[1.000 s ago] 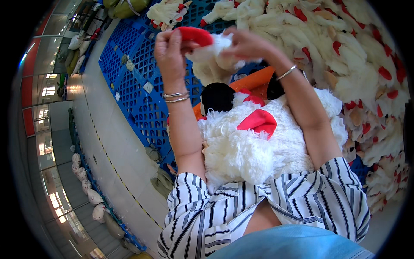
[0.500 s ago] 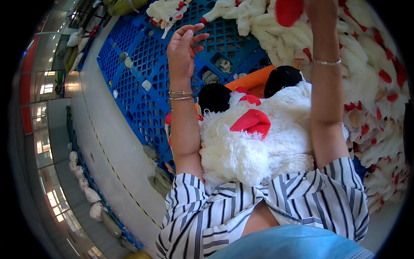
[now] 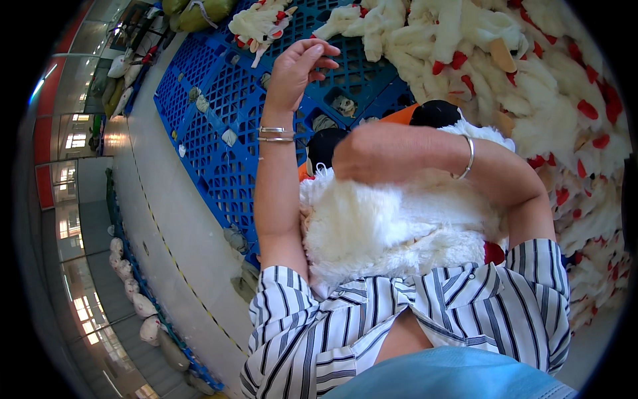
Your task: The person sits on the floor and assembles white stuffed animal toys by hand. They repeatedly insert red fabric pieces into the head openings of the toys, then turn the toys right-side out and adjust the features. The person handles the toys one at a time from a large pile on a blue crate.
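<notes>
My left hand is raised over a blue plastic pallet, left of the white plush. Its thumb and forefinger are drawn together; whatever they might hold is too small to see. My right hand lies across the upper part of the white plush on my lap. Motion blurs this hand, and its fingers are hidden behind its back. Fluffy white fur fills the space below it, also blurred in part. A dark red piece shows at the plush's right edge, near my right elbow.
The blue pallet spreads ahead and left. Limp white plush skins with red parts make a big pile at the right. One white plush skin lies on the pallet. Two black rounded shapes and something orange are beyond my lap.
My right hand has swung from the top right down onto the plush. The red piece beside it is gone from there, and the red patch on the plush is out of sight.
</notes>
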Demonstrator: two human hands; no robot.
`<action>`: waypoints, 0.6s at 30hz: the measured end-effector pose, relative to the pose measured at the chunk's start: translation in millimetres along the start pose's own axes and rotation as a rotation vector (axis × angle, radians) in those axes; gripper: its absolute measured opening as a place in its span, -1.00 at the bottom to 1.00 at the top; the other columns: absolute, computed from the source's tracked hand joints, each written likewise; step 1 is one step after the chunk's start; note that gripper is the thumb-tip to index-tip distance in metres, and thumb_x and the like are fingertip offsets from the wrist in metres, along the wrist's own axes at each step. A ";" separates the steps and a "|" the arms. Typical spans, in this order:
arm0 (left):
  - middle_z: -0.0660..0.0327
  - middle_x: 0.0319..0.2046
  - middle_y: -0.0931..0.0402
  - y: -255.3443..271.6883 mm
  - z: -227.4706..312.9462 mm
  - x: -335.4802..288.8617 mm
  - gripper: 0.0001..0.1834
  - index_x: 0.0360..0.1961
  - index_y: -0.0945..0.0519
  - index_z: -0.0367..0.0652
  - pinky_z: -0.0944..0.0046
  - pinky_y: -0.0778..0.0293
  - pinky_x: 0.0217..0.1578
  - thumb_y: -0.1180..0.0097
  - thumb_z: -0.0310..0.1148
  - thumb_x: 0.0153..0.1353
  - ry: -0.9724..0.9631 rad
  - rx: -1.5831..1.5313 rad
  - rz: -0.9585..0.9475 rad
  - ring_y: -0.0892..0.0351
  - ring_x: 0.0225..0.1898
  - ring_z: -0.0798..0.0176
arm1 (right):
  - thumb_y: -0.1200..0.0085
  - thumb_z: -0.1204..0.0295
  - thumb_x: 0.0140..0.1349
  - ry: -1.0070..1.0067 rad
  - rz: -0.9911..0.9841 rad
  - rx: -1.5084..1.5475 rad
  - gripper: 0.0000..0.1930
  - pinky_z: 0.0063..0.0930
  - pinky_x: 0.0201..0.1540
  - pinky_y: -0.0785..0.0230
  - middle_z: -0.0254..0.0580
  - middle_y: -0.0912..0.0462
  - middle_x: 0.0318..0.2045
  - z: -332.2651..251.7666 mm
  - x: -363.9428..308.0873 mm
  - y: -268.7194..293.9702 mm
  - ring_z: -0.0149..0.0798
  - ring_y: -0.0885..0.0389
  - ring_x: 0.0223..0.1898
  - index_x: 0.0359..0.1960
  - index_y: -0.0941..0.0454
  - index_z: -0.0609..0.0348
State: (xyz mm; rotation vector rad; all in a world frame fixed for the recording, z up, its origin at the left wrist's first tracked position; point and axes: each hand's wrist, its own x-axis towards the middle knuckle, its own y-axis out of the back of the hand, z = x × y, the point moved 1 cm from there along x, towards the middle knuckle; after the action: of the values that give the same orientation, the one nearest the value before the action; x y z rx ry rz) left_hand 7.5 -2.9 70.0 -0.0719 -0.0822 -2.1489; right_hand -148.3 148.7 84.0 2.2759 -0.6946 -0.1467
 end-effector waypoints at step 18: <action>0.23 -0.18 -0.63 -25.5 -37.9 4.7 -0.77 -0.05 -0.59 -0.23 0.36 -0.52 -0.15 -0.04 -0.40 0.34 -0.170 0.265 -0.063 -0.60 -0.19 0.38 | -0.03 0.39 0.28 -0.283 1.382 0.084 -0.75 -0.37 -0.49 -0.36 -0.24 -0.53 -0.68 113.1 11.9 160.2 -0.41 -0.50 -0.55 -0.51 -0.55 0.30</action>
State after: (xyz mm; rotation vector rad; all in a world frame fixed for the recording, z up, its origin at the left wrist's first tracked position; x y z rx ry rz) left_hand -17.2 3.9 31.8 -0.0988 -0.4725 -2.1724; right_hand -242.5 -21.1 113.8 1.3884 -2.2332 0.2353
